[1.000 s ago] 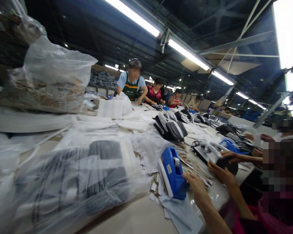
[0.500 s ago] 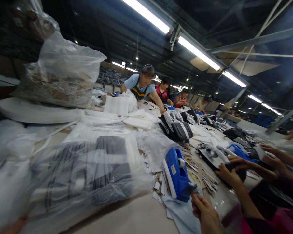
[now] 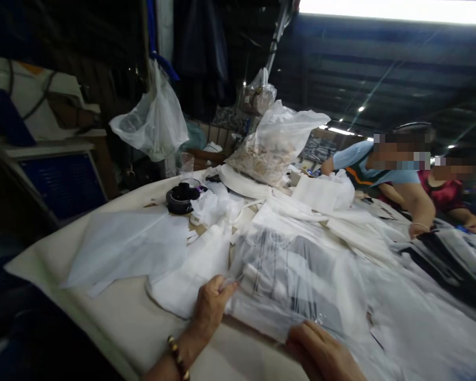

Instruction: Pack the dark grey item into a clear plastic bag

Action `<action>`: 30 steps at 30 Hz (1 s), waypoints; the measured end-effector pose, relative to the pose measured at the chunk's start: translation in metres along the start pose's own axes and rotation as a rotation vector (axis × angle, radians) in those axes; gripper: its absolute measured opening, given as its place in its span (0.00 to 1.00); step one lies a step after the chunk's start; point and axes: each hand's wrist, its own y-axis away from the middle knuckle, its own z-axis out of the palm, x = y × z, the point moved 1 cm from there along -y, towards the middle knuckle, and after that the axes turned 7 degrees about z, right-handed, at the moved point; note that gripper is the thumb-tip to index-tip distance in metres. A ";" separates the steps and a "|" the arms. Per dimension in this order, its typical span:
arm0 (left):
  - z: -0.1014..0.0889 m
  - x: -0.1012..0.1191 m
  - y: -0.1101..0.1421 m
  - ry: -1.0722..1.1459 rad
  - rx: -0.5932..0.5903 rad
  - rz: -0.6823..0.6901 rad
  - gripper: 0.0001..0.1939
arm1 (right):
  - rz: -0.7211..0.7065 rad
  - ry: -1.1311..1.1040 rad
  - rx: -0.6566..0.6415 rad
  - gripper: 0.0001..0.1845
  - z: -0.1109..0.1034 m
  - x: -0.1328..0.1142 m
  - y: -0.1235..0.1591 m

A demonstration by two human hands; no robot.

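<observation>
A clear plastic bag [image 3: 264, 312] lies on the table in front of me, with folded dark grey and white goods [image 3: 301, 264] inside. My left hand [image 3: 212, 304], a beaded bracelet at its wrist, is closed on the bag's near left corner, thumb and fingers pinched together. Slightly blurred, my right hand [image 3: 323, 349] rests at the bag's near edge, further right. Its fingers are curled, and their tips are hidden, so whatever they hold does not show.
White sheets [image 3: 130, 241] spread over the cream tabletop [image 3: 115, 312] at left. Behind them stand rolls of dark tape [image 3: 180, 198]. A large bag of scraps [image 3: 257, 159] sits at the back. Across the table, a co-worker's arm [image 3: 416, 201] reaches over dark goods [image 3: 452, 264].
My view has swung left, leaving the blue tape dispenser out of sight. My right hand has moved from beside that dispenser to the bag's edge. My left hand now grips the bag's corner.
</observation>
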 end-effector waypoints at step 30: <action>-0.025 -0.013 0.029 0.025 0.338 0.211 0.20 | 0.532 0.282 0.277 0.13 -0.068 0.075 -0.061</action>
